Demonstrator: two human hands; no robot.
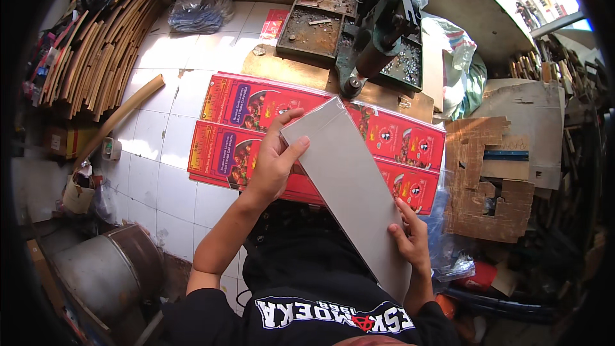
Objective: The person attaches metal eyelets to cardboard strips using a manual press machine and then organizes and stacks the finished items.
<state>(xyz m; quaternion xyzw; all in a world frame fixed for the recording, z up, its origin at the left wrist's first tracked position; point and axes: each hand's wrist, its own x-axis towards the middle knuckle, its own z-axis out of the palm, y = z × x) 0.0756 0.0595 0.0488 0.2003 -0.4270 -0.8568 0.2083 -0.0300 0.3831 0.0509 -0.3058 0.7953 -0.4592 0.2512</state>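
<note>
Between my hands is a long grey cardboard sheet [349, 186], tilted with its upper end to the left. My left hand [278, 160] grips its upper left edge, thumb on the grey face and fingers behind. Lower down, my right hand [409, 237] holds the right edge, thumb on the face. Beneath the sheet lie red printed cardboard sheets [221, 150] in two rows, partly covered by it. Just beyond them stands a dark green hand press [378, 51], its round foot near the sheet's upper end.
Metal trays [314, 35] with small metal bits flank the press. A leaning stack of brown boards [96, 45] stands at far left, near a wooden pole [128, 112]. Torn cardboard [461, 179] lies at right. A metal drum [106, 269] sits at lower left on white tiles [144, 170].
</note>
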